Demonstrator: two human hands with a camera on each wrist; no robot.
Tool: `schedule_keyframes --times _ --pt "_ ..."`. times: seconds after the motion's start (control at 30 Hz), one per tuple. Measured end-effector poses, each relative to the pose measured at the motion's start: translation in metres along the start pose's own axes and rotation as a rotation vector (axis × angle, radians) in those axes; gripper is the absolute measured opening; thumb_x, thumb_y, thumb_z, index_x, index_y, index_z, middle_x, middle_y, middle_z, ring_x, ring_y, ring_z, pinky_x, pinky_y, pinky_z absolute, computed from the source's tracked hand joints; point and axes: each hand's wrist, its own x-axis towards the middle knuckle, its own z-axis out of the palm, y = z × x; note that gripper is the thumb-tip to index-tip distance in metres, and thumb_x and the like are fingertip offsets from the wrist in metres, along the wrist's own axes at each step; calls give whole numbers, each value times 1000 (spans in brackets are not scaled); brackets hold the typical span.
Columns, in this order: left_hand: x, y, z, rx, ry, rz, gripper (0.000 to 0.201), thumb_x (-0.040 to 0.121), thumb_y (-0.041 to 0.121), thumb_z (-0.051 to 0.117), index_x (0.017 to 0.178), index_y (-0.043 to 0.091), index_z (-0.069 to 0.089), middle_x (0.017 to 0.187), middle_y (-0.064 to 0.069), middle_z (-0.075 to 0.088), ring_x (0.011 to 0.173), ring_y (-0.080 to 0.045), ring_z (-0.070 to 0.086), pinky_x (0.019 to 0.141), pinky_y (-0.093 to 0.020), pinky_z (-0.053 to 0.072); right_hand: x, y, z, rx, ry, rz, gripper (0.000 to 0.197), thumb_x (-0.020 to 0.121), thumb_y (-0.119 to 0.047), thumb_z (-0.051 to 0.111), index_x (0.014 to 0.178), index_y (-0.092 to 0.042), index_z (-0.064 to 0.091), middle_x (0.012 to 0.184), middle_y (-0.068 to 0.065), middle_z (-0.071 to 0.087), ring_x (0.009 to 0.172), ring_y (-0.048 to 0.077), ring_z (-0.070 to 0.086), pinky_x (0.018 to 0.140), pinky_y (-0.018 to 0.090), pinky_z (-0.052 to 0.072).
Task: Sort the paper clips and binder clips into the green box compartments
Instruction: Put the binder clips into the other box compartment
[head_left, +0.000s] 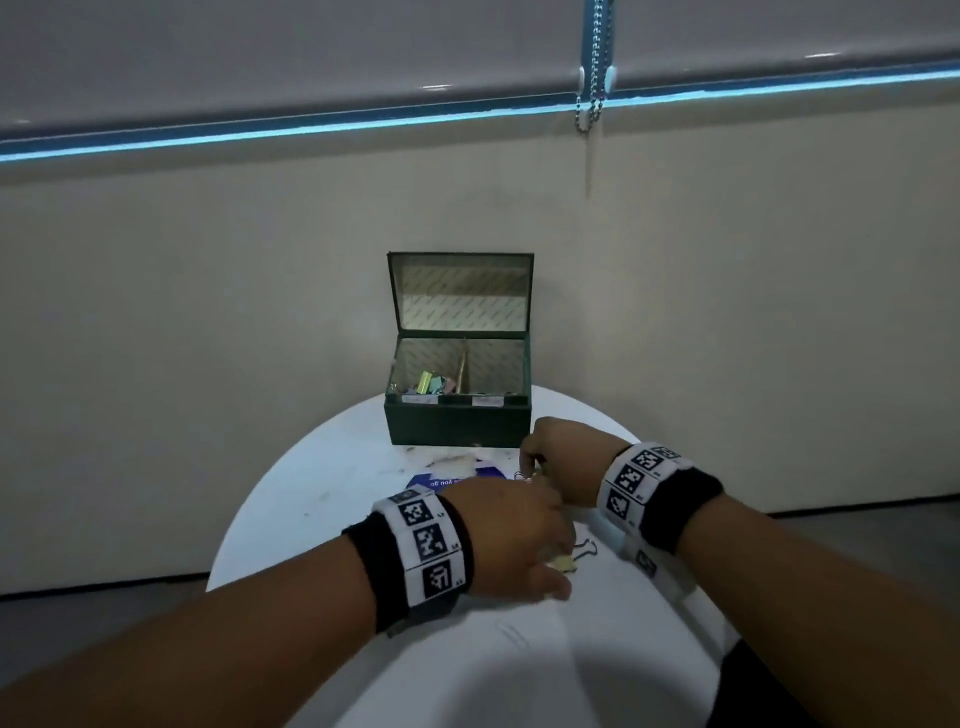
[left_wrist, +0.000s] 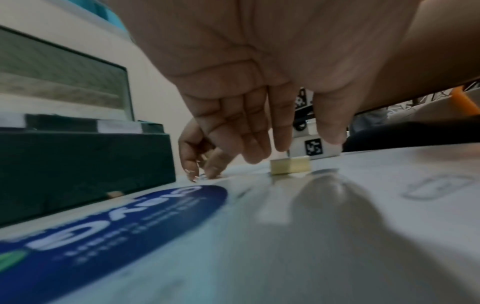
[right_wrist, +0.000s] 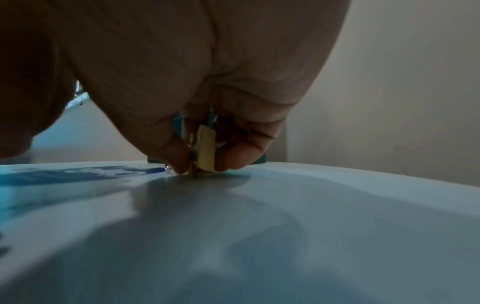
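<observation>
The green box (head_left: 457, 423) stands open at the table's far edge, with coloured binder clips (head_left: 430, 384) in its left compartment. What lies in the right compartment is too dark to tell. My left hand (head_left: 557, 569) hovers with straight fingers (left_wrist: 281, 142) just over a yellow binder clip (left_wrist: 289, 166) lying on the table, without gripping it. My right hand (right_wrist: 205, 163), close in front of the box, pinches a second yellow binder clip (right_wrist: 206, 147) between thumb and finger, and the clip stands on the table. A silver paper clip (head_left: 519, 475) lies by those fingertips.
The table (head_left: 322, 467) is round and white, with a blue printed sticker (head_left: 449, 480) in front of the box. A beige wall rises right behind the box. Both wrists wear black bands with square markers.
</observation>
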Motion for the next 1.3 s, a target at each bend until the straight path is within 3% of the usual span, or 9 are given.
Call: schedule_keyframes --times 0.27,0.47,0.6,0.7,0.8,0.87,1.03,1.2,1.3 --pt "8 11 2 1 -51 -20 16 92 37 61 100 22 63 102 2 56 93 -22 58 81 -40 54 -1 2 5 32 57 -25 8 83 -15 58 85 -21 62 92 -2 62 82 18 58 73 28 49" --pt "-6 -14 1 -116 -13 -55 27 91 27 57 118 29 62 117 7 59 107 -16 56 93 -33 48 -2 4 7 74 113 -18 7 85 -18 55 83 -25 55 88 -5 62 81 18 59 76 33 53" --pt "-17 -37 -12 -249 121 -175 44 90 32 59 131 46 47 110 17 64 93 -4 55 87 -24 48 -2 3 2 92 170 -57 13 87 -28 54 74 -29 51 80 -8 61 77 17 59 76 36 53" --pt "-24 -65 -27 -404 225 -311 58 90 32 66 138 50 39 106 21 65 94 2 59 88 -24 52 -5 0 -1 84 223 -112 10 90 -32 61 93 -30 71 101 -7 65 93 14 60 86 31 51" --pt "-27 -96 -38 -515 386 -444 59 88 32 70 138 45 42 97 16 62 89 -2 60 85 -26 53 -8 -1 -7 115 269 -133 16 92 -32 62 103 -28 73 104 -9 66 93 9 59 87 27 52" --pt "-29 -116 -44 -523 467 -522 51 87 34 71 133 40 50 97 14 61 90 -6 60 84 -27 52 -8 -2 -16 183 261 -100 11 93 -31 61 98 -28 70 95 -11 67 84 7 61 82 27 54" --pt "-23 -153 -49 -597 618 -650 11 84 38 73 83 28 68 83 9 69 78 -12 67 78 -36 59 18 -14 -40 411 426 8 8 91 -23 67 83 -24 64 79 -6 66 72 8 61 67 22 48" --pt "-12 -163 -49 -657 727 -693 14 89 34 70 83 21 67 78 3 71 69 -15 69 72 -38 61 50 -39 -56 577 569 80 10 90 -22 69 82 -17 65 77 6 69 71 20 66 62 26 52" --pt "-10 -166 -49 -590 732 -718 15 89 38 68 87 23 68 83 6 70 73 -12 67 74 -35 58 58 -52 -55 648 559 77 5 90 -21 69 86 -19 68 79 4 72 75 21 70 72 36 60"
